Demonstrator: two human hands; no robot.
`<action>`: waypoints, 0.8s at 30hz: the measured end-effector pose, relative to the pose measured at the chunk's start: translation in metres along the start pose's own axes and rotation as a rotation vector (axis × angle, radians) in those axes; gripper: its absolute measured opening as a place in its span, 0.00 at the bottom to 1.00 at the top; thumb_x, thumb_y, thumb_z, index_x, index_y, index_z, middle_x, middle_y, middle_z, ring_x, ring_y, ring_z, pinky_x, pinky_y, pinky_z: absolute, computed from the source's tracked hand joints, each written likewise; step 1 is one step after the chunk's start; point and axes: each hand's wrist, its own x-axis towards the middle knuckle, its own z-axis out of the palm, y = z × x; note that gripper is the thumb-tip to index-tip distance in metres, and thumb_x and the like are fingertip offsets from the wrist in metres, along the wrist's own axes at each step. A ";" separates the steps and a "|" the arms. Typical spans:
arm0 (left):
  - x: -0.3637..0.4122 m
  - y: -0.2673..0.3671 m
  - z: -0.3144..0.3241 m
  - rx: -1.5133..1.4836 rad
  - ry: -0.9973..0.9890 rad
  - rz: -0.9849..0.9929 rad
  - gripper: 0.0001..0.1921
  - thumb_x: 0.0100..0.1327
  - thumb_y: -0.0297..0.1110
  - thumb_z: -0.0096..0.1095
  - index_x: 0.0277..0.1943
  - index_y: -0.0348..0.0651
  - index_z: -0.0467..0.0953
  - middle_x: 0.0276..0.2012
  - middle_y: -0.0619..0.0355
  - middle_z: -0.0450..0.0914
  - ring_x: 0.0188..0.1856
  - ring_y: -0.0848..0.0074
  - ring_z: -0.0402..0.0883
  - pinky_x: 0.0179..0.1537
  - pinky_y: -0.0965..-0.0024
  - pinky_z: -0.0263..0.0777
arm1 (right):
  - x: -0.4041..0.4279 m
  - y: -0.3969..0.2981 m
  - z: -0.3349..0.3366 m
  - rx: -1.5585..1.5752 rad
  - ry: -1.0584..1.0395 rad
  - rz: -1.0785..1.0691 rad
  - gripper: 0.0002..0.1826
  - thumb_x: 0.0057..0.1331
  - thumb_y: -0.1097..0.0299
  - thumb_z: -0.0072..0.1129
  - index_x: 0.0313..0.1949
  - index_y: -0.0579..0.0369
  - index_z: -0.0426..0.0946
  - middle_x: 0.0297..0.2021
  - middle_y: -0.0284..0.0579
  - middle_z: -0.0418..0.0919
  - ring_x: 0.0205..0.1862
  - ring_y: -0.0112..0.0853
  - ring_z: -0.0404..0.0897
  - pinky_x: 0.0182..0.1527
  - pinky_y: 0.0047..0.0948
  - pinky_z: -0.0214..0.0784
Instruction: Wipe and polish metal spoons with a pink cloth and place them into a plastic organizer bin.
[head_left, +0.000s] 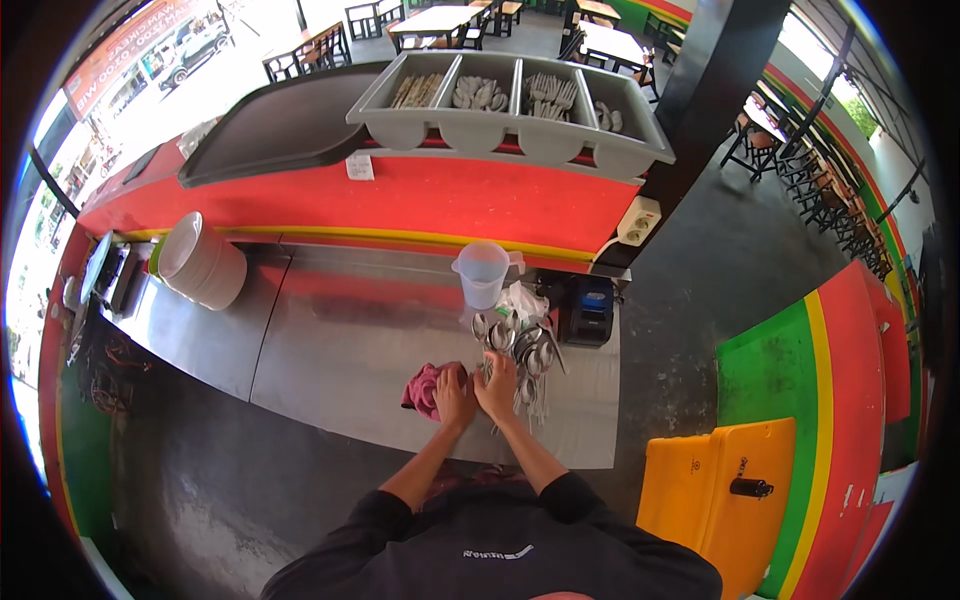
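My left hand (454, 399) grips a bunched maroon cloth (422, 391) on the stainless steel counter (337, 360). Close beside it, my right hand (496, 388) is at the left edge of a pile of metal spoons (534, 352). Its fingers touch or nearly touch the handles; whether one is held between them is hard to see. Most bowls of the spoons point away from me, and more cutlery handles lie toward my right forearm. Behind the pile are a crumpled white plastic bag (523, 300) and a translucent plastic measuring jug (481, 276).
A black receipt printer (589, 313) stands right of the spoons. On the red ledge (420, 191) sit a grey cutlery tray (510, 124) with sorted utensils and dark serving trays (285, 120). Stacked white plastic tubs (204, 262) lean at left. A yellow cooler box (716, 499) is at right.
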 end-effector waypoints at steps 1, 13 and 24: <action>0.009 -0.010 -0.001 0.002 -0.012 -0.028 0.22 0.61 0.39 0.61 0.57 0.41 0.71 0.57 0.50 0.75 0.61 0.60 0.71 0.57 0.56 0.66 | -0.004 0.001 0.004 -0.005 -0.028 0.012 0.23 0.56 0.70 0.63 0.52 0.52 0.70 0.48 0.50 0.72 0.53 0.47 0.70 0.57 0.44 0.60; 0.027 -0.069 -0.009 0.226 0.081 0.371 0.23 0.60 0.37 0.58 0.59 0.44 0.73 0.60 0.58 0.73 0.63 0.68 0.70 0.56 0.56 0.64 | -0.028 0.007 -0.001 -0.304 -0.162 0.052 0.18 0.51 0.62 0.67 0.43 0.45 0.78 0.38 0.33 0.78 0.46 0.37 0.75 0.48 0.41 0.62; 0.027 -0.069 -0.010 0.158 0.135 0.400 0.17 0.58 0.36 0.60 0.51 0.45 0.76 0.54 0.58 0.77 0.60 0.67 0.74 0.53 0.56 0.66 | -0.028 0.015 0.008 0.115 -0.006 0.392 0.11 0.56 0.69 0.63 0.38 0.58 0.83 0.30 0.48 0.84 0.33 0.39 0.83 0.39 0.34 0.73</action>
